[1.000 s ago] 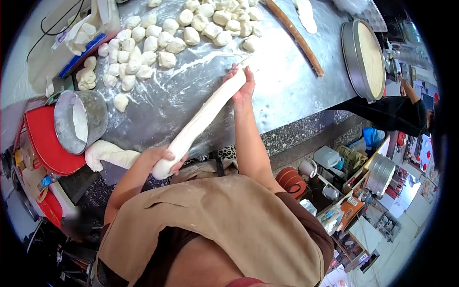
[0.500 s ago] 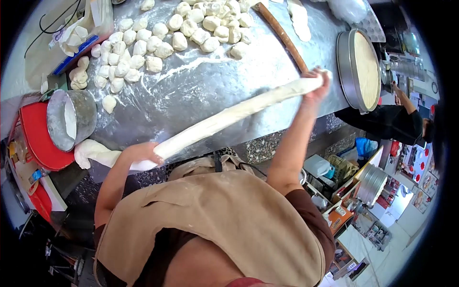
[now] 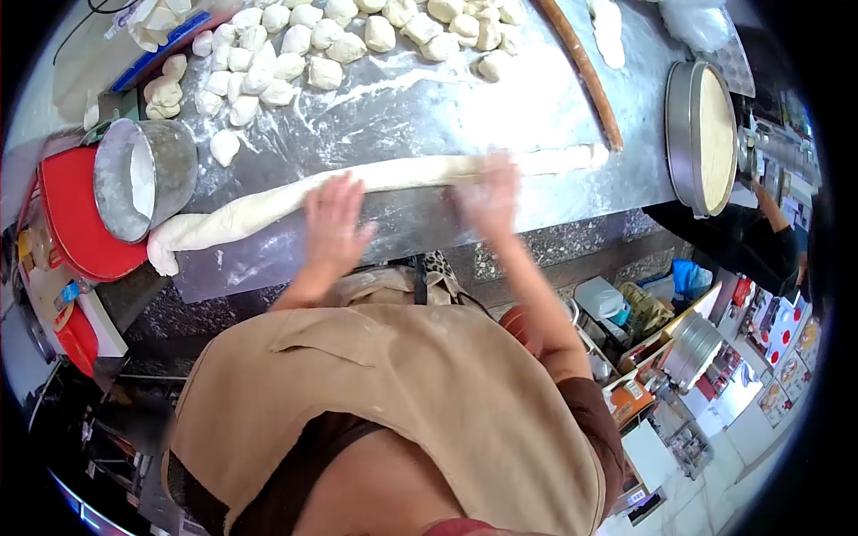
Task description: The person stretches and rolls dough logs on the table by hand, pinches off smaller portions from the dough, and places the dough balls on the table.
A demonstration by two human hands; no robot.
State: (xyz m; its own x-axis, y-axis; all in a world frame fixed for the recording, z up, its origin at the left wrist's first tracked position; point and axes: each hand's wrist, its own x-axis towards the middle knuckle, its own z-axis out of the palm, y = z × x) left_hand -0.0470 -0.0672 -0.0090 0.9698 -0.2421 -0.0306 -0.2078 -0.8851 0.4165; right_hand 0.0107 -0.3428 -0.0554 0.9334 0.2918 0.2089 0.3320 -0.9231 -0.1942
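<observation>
A long rope of dough (image 3: 402, 171) lies across the floured metal table, its thick, bent end at the left by the bowl and its thinner end at the right. My left hand (image 3: 335, 223) is open, fingers spread, with the fingertips at the near edge of the dough. Over the dough's right half is my right hand (image 3: 490, 198), smeared by motion, so how its fingers are held does not show. Just past the thin end rests a wooden rolling pin (image 3: 581, 67).
Many dough pieces (image 3: 326, 73) cover the back of the table (image 3: 420, 121). At left stands a metal bowl with flour (image 3: 174, 170) beside a red cover (image 3: 76, 214). A round pan of dough (image 3: 684, 143) sits at the right edge. Another person (image 3: 733, 237) stands beyond it.
The dough rope, raised between both hands before, now lies on the table. My left hand has let go and moved right; my right hand has left the far end and moved left along it.
</observation>
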